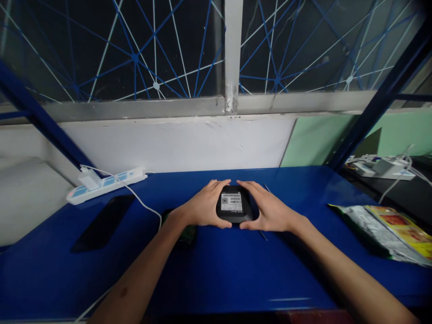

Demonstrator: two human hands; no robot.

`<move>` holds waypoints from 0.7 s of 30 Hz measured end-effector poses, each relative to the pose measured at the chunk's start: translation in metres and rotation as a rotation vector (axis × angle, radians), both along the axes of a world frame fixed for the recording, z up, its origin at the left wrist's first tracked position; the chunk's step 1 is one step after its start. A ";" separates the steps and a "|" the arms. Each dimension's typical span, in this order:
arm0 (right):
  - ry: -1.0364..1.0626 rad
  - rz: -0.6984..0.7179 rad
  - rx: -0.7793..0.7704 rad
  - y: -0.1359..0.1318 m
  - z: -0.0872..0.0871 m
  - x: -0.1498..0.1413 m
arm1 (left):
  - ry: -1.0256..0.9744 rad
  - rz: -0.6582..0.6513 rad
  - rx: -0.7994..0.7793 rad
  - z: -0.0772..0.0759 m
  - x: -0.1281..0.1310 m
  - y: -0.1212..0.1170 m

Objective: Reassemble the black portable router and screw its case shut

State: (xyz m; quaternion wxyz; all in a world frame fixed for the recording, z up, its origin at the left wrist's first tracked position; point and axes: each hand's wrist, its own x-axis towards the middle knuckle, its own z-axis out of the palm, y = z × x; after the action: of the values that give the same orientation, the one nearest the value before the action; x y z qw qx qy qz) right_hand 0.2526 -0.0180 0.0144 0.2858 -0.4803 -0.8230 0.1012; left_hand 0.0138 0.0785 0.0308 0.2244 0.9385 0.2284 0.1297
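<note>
A small black box-shaped device [234, 204] with a white label on its upper face rests on the blue table [219, 270], near the middle. My left hand [204, 208] curls round its left side, thumb at the near edge and fingers at the far edge. My right hand [266, 209] grips the right side the same way. Both hands touch the device, which sits flat on the tabletop.
A white power strip [104, 183] with a plugged-in charger and white cable lies at the back left. A dark phone [104, 221] lies flat beside it. Foil snack packets [388, 229] sit at the right edge. A thin stick [263, 235] lies under my right hand. A wall and window stand behind.
</note>
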 end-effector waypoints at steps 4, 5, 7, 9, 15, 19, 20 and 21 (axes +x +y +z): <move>0.006 -0.027 -0.009 0.000 -0.002 0.001 | -0.010 0.002 -0.035 -0.002 -0.003 0.000; 0.007 -0.036 0.003 0.000 -0.003 0.001 | -0.019 -0.004 -0.040 -0.002 -0.003 -0.002; 0.003 -0.059 0.027 0.000 -0.006 0.001 | -0.039 -0.020 -0.038 -0.001 -0.001 -0.005; -0.007 -0.076 0.035 0.001 -0.010 0.000 | -0.051 -0.046 -0.032 0.000 0.002 -0.010; -0.027 -0.030 0.075 -0.002 -0.010 -0.007 | -0.076 -0.063 -0.060 0.002 0.008 -0.019; 0.030 -0.033 0.074 -0.004 -0.009 -0.009 | -0.119 -0.094 -0.049 0.006 0.006 -0.018; 0.069 -0.036 0.069 -0.004 -0.010 -0.009 | -0.131 -0.097 -0.053 0.007 0.005 -0.017; 0.112 -0.036 0.064 -0.004 -0.011 -0.009 | -0.149 -0.099 -0.061 0.008 0.004 -0.016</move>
State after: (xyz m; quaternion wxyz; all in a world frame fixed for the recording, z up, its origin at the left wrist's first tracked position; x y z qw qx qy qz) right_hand 0.2431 -0.0222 0.0029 0.3484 -0.4792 -0.7998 0.0963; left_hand 0.0176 0.0621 0.0391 0.2752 0.9291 0.1683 0.1807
